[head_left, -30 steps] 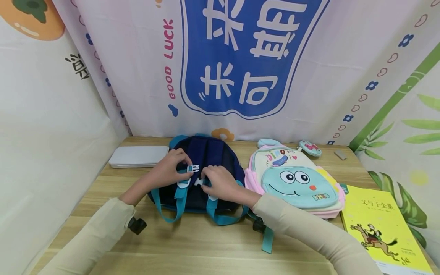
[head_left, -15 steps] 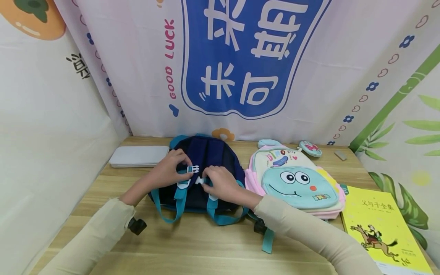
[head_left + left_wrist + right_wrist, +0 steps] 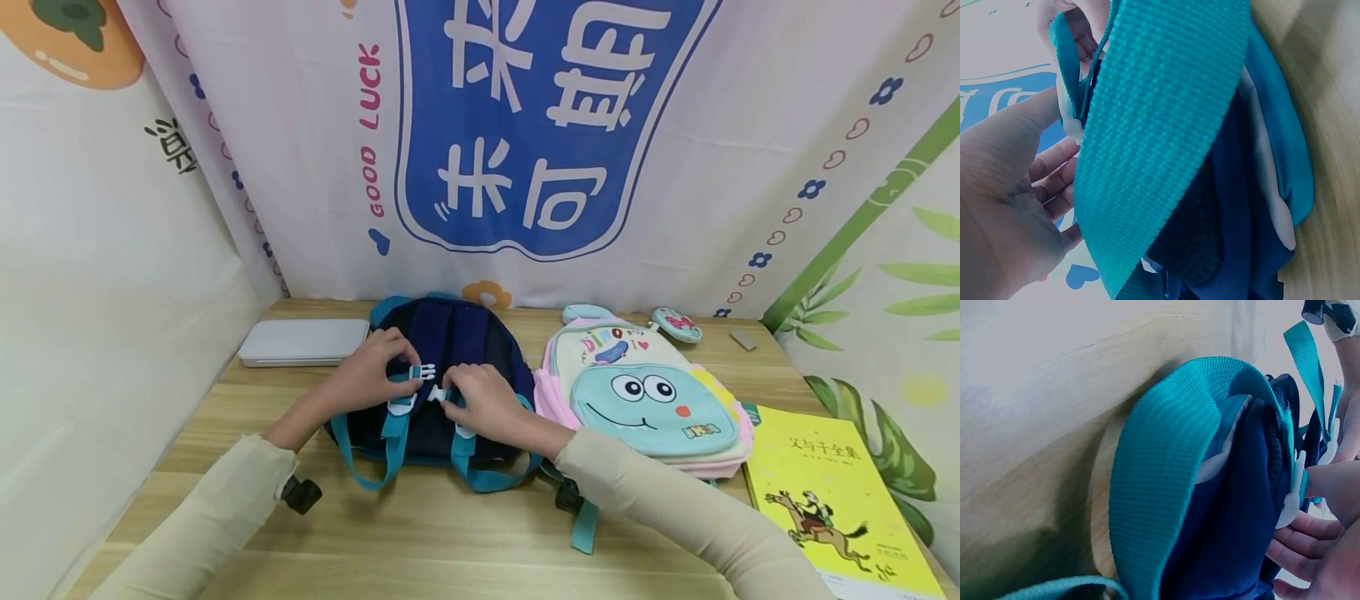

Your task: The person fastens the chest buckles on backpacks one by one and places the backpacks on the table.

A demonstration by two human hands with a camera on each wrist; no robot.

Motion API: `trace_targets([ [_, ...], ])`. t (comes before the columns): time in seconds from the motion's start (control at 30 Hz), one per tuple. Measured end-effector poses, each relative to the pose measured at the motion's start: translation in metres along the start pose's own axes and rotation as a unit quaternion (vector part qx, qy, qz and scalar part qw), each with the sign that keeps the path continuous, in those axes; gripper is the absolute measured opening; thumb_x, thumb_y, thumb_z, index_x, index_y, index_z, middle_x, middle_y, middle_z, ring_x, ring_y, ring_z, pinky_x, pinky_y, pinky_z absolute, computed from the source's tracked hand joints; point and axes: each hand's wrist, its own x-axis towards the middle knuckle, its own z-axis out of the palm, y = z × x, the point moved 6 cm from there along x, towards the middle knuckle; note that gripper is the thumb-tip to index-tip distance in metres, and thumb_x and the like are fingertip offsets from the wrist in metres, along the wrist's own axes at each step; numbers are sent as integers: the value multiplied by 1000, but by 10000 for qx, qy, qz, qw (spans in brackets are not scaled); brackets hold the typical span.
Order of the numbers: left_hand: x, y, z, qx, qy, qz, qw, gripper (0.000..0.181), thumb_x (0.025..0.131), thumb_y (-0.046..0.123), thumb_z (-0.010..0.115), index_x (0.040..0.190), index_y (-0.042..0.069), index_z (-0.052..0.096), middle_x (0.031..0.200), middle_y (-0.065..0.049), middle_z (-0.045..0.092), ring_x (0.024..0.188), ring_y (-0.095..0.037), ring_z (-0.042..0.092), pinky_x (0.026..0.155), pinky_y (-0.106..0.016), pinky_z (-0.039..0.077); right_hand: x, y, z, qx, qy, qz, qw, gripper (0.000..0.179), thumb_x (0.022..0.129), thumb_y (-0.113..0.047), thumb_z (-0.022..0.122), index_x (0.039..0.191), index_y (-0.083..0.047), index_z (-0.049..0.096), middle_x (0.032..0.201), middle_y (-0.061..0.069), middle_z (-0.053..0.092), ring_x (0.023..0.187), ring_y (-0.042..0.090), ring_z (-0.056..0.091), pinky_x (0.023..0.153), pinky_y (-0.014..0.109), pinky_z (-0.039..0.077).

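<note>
Prong half (image 3: pixel 426 372) of white buckle: prongs point right, long axis left-right, above middle of navy bag (image 3: pixel 468 329). Socket half (image 3: pixel 437 393): mouth points left, just nearer than the prong tips; the two are apart.

Left hand (image 3: pixel 371 365): thumb and index bent toward each other, narrow gap, pinching prong half; other fingers loosely bent. Right hand (image 3: pixel 483 400): thumb and index nearly together, pinching socket half; rest loosely curled.

Navy bag lies flat on table (image 3: pixel 450 550), back panel up, rounded end far, padded straps running near-far. Teal straps (image 3: pixel 396 454) loop over near edge.

Writing: backdrop (image 3: pixel 300 167) has pink "GOOD LUCK" turned sideways, plus "未来可期" in white on a blue panel. Dino bag (image 3: pixel 652 408), right of navy bag: "DINO" and "I" with a heart near its far end; patch on front pocket too small to read surely. Yellow book (image 3: pixel 825 467), near right: "父与子全集", title end far, long axis roughly near-far.

Containers: both bags, contents hidden. White case (image 3: pixel 303 340), far left, lid down, contents hidden, long axis left-right. Round pouch (image 3: pixel 677 323) beside dino bag's far end; grey block (image 3: pixel 742 337) farther right.
</note>
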Motion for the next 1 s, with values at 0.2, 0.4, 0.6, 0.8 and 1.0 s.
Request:
trace_targets([
  [0.2,0,0,1,-24,-52,-51,10000,15,87,17,81,95,9,71,99,-6,58,94,-23,51,83,-39,45,0,1,0,51,-41,20,10000,18,94,-19,72,107,-6,70,99,6,72,94,20,68,96,40,51],
  [0.4,0,2,1,-61,-71,-56,9999,15,88,17,80,96,9,71,99,-7,59,94,-24,51,83,-39,46,-1,1,1,57,-50,32,10000,18,94,-19,71,107,-6,69,99,6,72,93,20,67,96,40,51],
  [0.6,0,2,1,-64,-67,-60,9999,15,88,17,80,96,8,71,100,-8,59,94,-24,51,84,-40,46,-1,2,1,39,-55,42,10000,18,94,-20,71,107,-7,69,100,6,72,94,20,67,96,40,51],
  [0.8,1,0,2,-65,-45,-68,9999,15,87,17,80,96,9,71,100,-7,60,95,-23,52,84,-40,47,-1,2,1,-5,-15,5,10000,18,94,-19,71,107,-8,69,99,5,71,94,20,67,95,40,51],
  [1.0,1,-2,4,-107,-46,-45,9999,15,88,17,80,96,9,71,100,-7,59,95,-23,51,84,-40,46,-1,2,2,85,-25,27,10000,18,94,-19,71,107,-7,69,99,6,72,93,20,66,95,40,51],
])
